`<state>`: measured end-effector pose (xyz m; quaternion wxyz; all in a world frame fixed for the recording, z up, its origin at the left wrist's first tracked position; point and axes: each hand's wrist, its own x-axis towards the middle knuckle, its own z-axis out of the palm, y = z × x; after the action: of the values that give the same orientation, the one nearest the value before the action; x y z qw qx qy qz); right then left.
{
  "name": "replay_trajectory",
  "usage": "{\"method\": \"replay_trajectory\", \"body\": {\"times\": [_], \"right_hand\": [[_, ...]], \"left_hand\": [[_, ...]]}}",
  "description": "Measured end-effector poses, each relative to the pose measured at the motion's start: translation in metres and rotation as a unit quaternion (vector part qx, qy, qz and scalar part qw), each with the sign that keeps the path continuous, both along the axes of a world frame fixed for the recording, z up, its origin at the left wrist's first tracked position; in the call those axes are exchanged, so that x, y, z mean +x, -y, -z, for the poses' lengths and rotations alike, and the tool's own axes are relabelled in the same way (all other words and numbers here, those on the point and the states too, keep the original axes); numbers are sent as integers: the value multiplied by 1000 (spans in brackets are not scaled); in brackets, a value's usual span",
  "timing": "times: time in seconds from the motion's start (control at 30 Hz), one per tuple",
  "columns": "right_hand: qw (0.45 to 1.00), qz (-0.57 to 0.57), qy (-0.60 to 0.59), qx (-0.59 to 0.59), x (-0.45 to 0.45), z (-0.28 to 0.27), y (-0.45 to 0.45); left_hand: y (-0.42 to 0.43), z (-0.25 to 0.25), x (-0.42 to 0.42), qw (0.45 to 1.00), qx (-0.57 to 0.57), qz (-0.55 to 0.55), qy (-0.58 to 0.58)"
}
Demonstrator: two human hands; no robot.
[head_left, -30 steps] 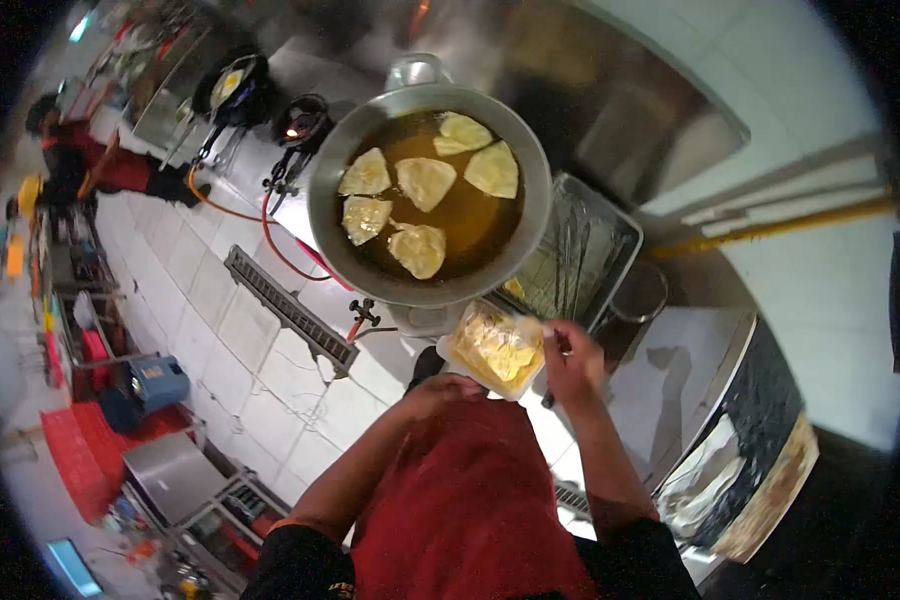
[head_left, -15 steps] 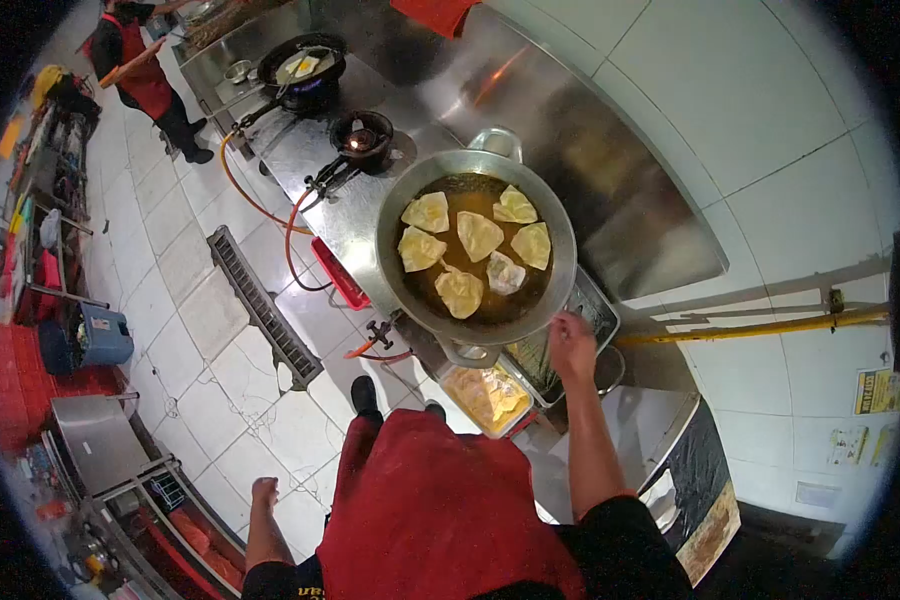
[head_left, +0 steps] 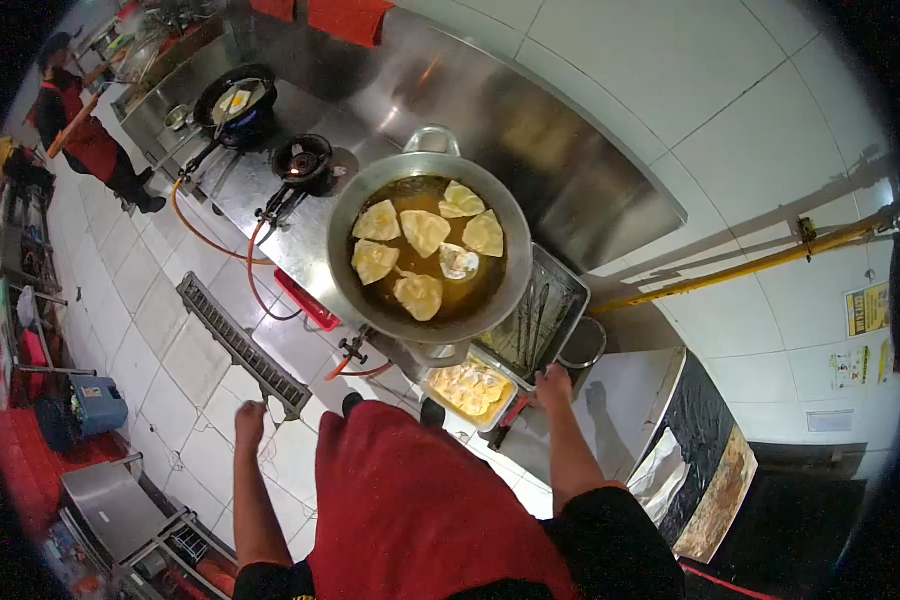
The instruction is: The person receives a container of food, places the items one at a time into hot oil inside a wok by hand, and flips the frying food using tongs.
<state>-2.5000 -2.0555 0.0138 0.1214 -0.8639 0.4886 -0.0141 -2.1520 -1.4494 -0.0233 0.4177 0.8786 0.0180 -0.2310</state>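
Observation:
A large metal pan (head_left: 340, 290) holds brown oil with several pale yellow folded pieces (head_left: 425, 232) and one whiter piece (head_left: 458, 262) afloat. My right hand (head_left: 553, 385), fingers closed, is at the lower corner of a metal tray (head_left: 576, 300); what it grips is too small to tell. Long dark tongs (head_left: 532, 325) appear to lie in that tray. Just left of this hand, a container (head_left: 470, 392) of yellow, wet-looking food sits below the pan. My left hand (head_left: 251, 420) hangs over the floor at the left, fingers curled in, nothing seen in it.
Left of the pan are a burner (head_left: 302, 163) and a black wok (head_left: 235, 100) with an egg. Hoses run along the counter's front. Another person (head_left: 85, 130) stands at the upper left. A round metal pot (head_left: 583, 343) is beside the tray; a yellow pipe (head_left: 730, 275) crosses the wall.
The whiter piece has appeared in the oil since the first frame. The food container has left my hands and rests below the pan. My left hand moved left; my right hand lowered from the pan's edge.

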Motion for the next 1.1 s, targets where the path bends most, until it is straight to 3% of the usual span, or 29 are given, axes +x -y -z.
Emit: {"method": "replay_trajectory", "body": {"times": [0.1,0.13,0.17,0.2,0.23,0.27,0.3,0.33,0.37,0.43,0.47,0.53,0.6,0.63,0.67,0.7,0.73,0.77,0.83,0.87,0.93,1.0,1.03,1.07,1.1], "right_hand": [[996,-1,-75,44,20,52,31],[996,-3,-75,55,24,59,34],[984,-36,-165,62,35,62,38],[963,-72,-250,69,52,57,41],[952,40,-259,155,67,40,43],[953,35,-251,166,70,48,44],[939,48,-289,179,74,58,49],[923,59,-328,191,79,64,55],[928,21,-331,172,78,67,58],[919,38,-330,212,84,78,68],[907,60,-338,244,83,84,72],[905,7,-360,225,79,85,76],[935,19,-260,242,77,68,87],[952,-68,-234,186,67,60,89],[951,-79,-238,181,59,52,92],[978,-4,-128,166,52,29,93],[986,71,-14,150,42,16,95],[987,62,-19,144,29,15,101],[985,9,63,158,-6,26,130],[987,-1,60,152,-22,29,143],[963,46,214,156,-42,28,163],[944,-7,273,184,-14,-88,130],[932,-34,301,200,4,-152,110],[934,-34,300,192,13,-170,106],[948,-122,260,137,20,-183,104]], "left_hand": [[34,-55,-23,998,-26,20,54],[37,-63,-39,994,46,68,70],[39,-70,-49,983,117,114,88],[19,-47,-68,973,160,153,63],[13,-52,-99,981,123,140,47],[-17,-23,-124,975,147,167,17],[-29,-23,-155,969,190,158,-6],[-78,22,-190,975,180,76,-105],[-91,8,-221,972,163,46,-165],[-83,-66,-280,946,-27,-144,-289],[-68,-108,-300,928,-63,-199,-309],[-64,-134,-318,925,-34,-239,-295],[-76,-131,-323,906,-38,-270,-323],[-79,-133,-317,888,-63,-268,-368],[-67,-121,-325,937,-67,-286,-192],[-142,-19,-313,915,122,-196,-329],[-125,-40,-302,934,-53,-189,-299],[-93,-32,-292,947,162,-139,-238],[-65,-19,-265,966,218,47,-135],[-39,-23,-252,972,182,16,-150],[12,-45,-229,984,154,3,-93],[56,-76,-205,984,158,28,-79],[59,-69,-197,987,136,30,-75],[62,-60,-189,990,114,34,-70],[67,-59,-181,991,106,39,-70]]}}
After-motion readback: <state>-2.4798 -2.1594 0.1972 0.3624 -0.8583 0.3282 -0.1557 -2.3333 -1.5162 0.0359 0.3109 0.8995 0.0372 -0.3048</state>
